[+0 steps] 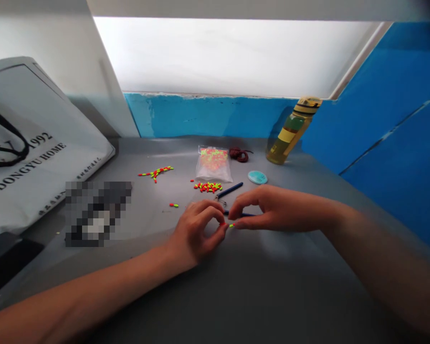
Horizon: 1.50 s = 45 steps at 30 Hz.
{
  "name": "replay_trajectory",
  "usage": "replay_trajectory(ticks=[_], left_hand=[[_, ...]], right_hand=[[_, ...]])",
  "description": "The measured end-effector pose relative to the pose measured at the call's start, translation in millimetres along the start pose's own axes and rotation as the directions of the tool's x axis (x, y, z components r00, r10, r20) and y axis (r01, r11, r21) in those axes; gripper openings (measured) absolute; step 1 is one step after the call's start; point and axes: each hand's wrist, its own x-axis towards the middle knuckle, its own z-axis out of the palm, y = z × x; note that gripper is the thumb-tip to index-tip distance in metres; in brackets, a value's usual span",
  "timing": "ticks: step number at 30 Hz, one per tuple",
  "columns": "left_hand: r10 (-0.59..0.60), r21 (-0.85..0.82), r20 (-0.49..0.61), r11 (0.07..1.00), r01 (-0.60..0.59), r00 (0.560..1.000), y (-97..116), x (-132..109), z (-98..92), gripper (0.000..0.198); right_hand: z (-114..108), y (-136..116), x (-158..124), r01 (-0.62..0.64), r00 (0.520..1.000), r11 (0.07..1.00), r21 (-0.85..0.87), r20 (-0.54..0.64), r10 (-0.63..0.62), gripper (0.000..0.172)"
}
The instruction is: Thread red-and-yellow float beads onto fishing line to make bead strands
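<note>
While the two hands curl inward, the left hand (195, 234) and the right hand (268, 210) pinch one small bead (231, 225), red and yellow-green, between their fingertips. One dark blue stick (241, 214) runs just behind the right hand's fingers, and a second blue stick (230, 189) lies beyond it on the gray table (272, 286). Three loose lots of the same beads lie further out: a heap (208, 187) ahead of the hands, a scattered line (155, 172) to the left, and a tiny pair (174, 205) between them; they are too many to count. Behind stand one plastic bag of beads (213, 165), one dark red cord coil (238, 154), one round teal spool (257, 177), and one yellow bottle (294, 130) leaning on the blue wall (208, 114). One white tote bag (32, 148) sits far left, beside one pixelated patch (98, 213) that hides whatever lies there.
</note>
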Motion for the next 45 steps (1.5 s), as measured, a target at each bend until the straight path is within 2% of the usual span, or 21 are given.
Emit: replay_trajectory(ticks=[6, 13, 21, 28, 32, 36, 45], left_hand=[[0.053, 0.026, -0.023, 0.998, -0.052, 0.998, -2, 0, 1.8, 0.01], [0.063, 0.027, -0.033, 0.998, -0.062, 0.997, -6, -1, 3.6, 0.008], [0.056, 0.025, -0.046, 0.998, -0.055, 0.997, -8, -1, 2.0, 0.009], [0.065, 0.051, -0.068, 0.997, -0.062, 0.996, -7, 0, 3.4, 0.011], [0.046, 0.055, -0.054, 0.998, -0.043, 0.997, -7, -1, 3.7, 0.01], [0.086, 0.072, -0.023, 0.994, -0.084, 0.996, -8, -1, 4.7, 0.008], [0.053, 0.06, 0.018, 0.997, -0.054, 0.998, -10, 0, 4.2, 0.011]], right_hand=[[14, 5, 12, -0.014, 1.0, 0.999, 0.044, 0.006, 0.014, 0.022], [13, 13, 15, 0.019, 0.999, 0.993, 0.113, 0.024, -0.021, 0.029], [14, 14, 16, -0.014, 1.0, 0.977, 0.212, 0.011, 0.011, 0.032], [19, 18, 18, 0.025, 0.999, 0.987, 0.157, -0.038, -0.02, 0.027], [18, 19, 19, 0.048, 0.999, 0.993, 0.106, 0.002, -0.048, 0.025], [19, 21, 20, 0.1, 0.994, 0.993, 0.059, 0.029, -0.101, 0.018], [20, 24, 21, 0.039, 0.997, 0.999, 0.032, 0.059, -0.041, 0.021]])
